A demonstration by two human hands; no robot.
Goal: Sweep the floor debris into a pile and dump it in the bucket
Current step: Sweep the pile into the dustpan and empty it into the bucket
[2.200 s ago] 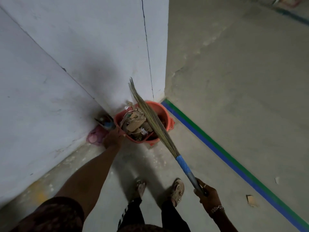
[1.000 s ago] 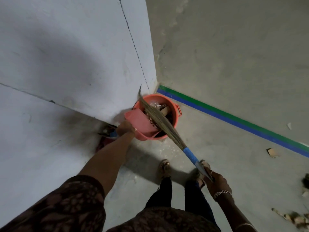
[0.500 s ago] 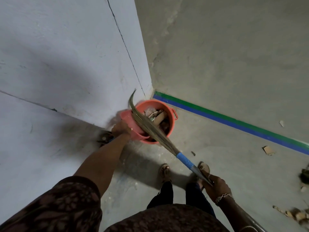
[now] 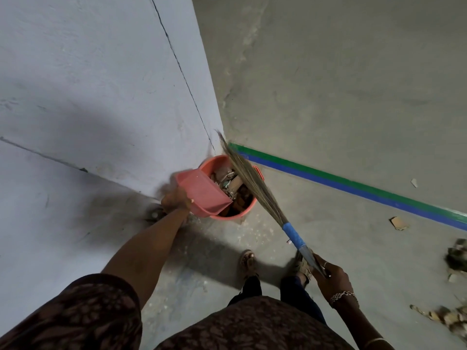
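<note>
Done: a dustpan [image 4: 204, 192] is tipped over the filled bucket [image 4: 214, 159].
Left: debris [image 4: 448, 317], right of the bucket, is unswept.
Hands: the dustpan is gripped by the left hand [image 4: 175, 200], the broom [image 4: 254, 184] by the right hand [image 4: 331, 274].

Salmon and orange against grey concrete

At centre frame the bucket [image 4: 213, 160] is orange-red, and the dustpan [image 4: 204, 193] just left of it is a paler salmon pink. The broom [image 4: 252, 183] has straw-tan bristles and a bright blue wrap on its handle. A stripe [image 4: 353, 187], green above blue, crosses the dull grey floor [image 4: 328, 72] to the right edge. The wall [image 4: 101, 72] at upper left is pale bluish grey. The sleeve [image 4: 75, 317] at lower left is dark brown with a lighter floral print.
</note>
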